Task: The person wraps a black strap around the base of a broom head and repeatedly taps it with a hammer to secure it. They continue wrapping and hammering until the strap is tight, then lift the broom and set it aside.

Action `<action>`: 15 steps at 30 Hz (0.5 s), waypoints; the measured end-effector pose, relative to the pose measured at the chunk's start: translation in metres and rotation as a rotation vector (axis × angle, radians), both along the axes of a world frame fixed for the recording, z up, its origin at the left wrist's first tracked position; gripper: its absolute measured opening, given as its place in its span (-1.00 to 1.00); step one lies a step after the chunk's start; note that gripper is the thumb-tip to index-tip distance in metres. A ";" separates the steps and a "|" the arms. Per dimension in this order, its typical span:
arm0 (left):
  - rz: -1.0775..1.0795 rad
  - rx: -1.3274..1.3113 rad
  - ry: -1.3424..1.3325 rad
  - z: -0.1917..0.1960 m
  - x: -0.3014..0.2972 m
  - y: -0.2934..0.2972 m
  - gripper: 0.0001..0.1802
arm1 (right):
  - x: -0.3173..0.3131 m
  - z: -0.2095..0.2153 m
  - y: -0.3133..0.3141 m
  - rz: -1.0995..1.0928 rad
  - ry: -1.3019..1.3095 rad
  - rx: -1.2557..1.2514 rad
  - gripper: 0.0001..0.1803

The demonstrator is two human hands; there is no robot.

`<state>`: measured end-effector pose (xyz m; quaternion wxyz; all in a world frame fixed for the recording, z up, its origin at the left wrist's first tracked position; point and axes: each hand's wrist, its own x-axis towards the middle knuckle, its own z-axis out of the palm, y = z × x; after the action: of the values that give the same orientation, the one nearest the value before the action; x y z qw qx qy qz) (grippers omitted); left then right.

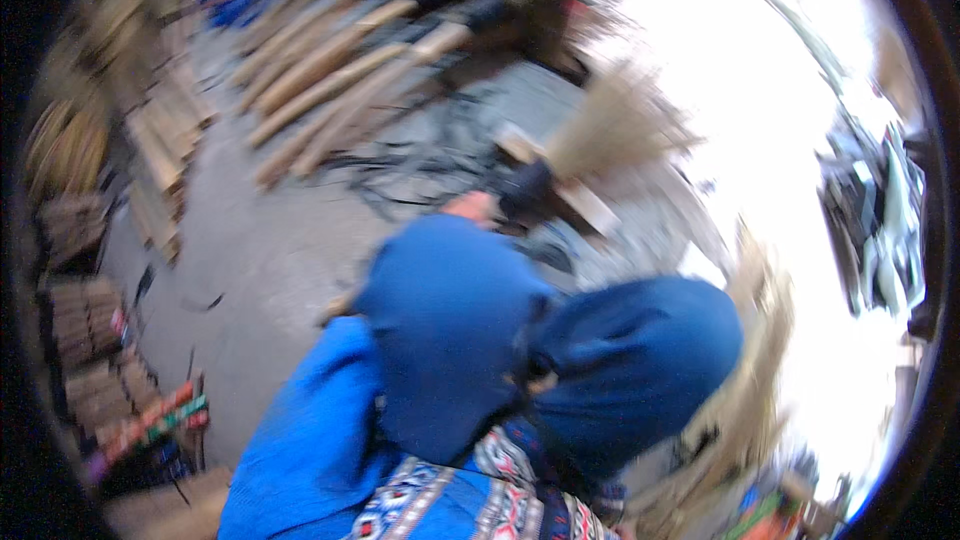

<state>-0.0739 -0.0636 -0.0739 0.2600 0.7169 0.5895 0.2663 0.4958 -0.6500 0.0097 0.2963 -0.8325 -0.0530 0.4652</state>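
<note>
A broom [620,125] with pale, fanned-out bristles and a black-bound neck lies slanted just beyond my knees. Its bristles point away to the right. Past my left knee [450,315], a blurred part of my left hand [472,207] shows, closed at the broom beside the black binding; most of its fingers are behind the knee. What looks like the light end of the handle [337,308] sticks out at the knee's left side. My right hand is not visible. A small skin-coloured patch shows between my knees, too blurred to name.
Wooden handles [340,65] lie in a row at the far left, near dark cords [420,155] on the grey floor. Stacked wood pieces [165,135] line the left. Loose straw [765,330] lies at my right, and a wooden block [585,208] sits by the broom.
</note>
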 end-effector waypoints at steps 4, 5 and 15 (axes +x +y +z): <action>-0.126 0.055 -0.050 -0.005 -0.011 -0.001 -0.39 | -0.012 0.081 -0.122 -0.420 -0.015 0.289 -0.87; -0.075 0.027 -0.021 -0.003 -0.010 -0.007 -0.37 | -0.020 0.094 -0.120 -0.450 -0.090 0.340 -0.88; -0.060 -0.154 0.059 0.015 -0.004 0.000 -0.41 | -0.009 0.023 0.205 -0.489 0.212 0.663 -0.79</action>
<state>-0.0779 -0.0637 -0.0589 0.3047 0.7196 0.5940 0.1911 0.4871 -0.4450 0.0324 0.6536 -0.6275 0.0301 0.4220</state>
